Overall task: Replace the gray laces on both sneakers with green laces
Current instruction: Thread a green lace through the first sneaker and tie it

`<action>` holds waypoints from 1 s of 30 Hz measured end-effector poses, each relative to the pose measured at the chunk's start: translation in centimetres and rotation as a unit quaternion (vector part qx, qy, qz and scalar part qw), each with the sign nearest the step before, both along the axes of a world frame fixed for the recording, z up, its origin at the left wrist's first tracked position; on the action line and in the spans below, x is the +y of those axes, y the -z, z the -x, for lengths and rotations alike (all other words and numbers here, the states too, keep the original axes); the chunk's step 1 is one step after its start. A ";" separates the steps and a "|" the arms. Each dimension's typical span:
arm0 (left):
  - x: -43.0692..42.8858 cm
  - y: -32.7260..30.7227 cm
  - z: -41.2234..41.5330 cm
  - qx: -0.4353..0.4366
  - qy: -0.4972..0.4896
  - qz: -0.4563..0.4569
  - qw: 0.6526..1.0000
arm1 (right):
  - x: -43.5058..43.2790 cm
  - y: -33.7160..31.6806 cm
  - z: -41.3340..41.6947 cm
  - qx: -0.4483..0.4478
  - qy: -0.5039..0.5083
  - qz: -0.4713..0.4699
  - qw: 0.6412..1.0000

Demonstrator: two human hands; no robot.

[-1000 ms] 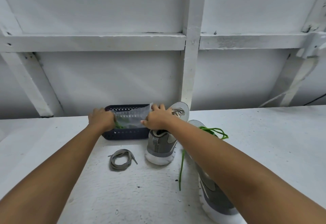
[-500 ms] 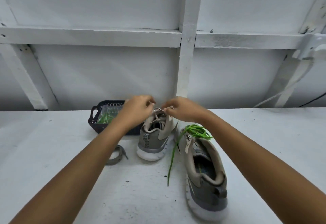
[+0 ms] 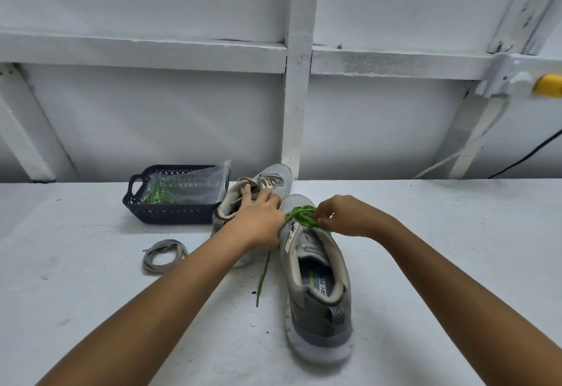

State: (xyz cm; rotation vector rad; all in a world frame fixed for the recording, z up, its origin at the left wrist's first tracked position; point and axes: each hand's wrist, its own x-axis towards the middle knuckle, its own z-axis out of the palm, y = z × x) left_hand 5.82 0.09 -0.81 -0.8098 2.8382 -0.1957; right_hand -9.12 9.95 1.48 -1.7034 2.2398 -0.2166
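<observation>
Green lace (image 3: pixel 299 217), bunched on the near sneaker (image 3: pixel 319 294), is pinched by the right hand (image 3: pixel 349 217). Left hand (image 3: pixel 258 221) rests, fingers loose, on the other sneaker (image 3: pixel 273 174) just left of it.

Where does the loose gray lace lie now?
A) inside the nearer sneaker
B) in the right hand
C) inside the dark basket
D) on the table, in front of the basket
D: the loose gray lace lies coiled on the white table, in front of the dark basket, which holds only a plastic bag with green laces.
</observation>
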 end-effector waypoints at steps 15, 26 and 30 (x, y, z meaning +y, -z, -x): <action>-1.3 -1.2 -0.3 0.493 -0.154 -0.370 0.772 | -0.4 -0.8 1.5 -0.362 0.108 0.140 0.915; -0.1 -1.2 -0.5 0.376 -0.090 -0.296 0.873 | -1.5 -1.9 1.4 -0.498 0.111 0.157 0.845; -0.4 -1.1 -0.6 0.350 -0.074 -0.291 0.887 | -1.6 -2.0 1.1 -0.524 0.106 0.171 0.828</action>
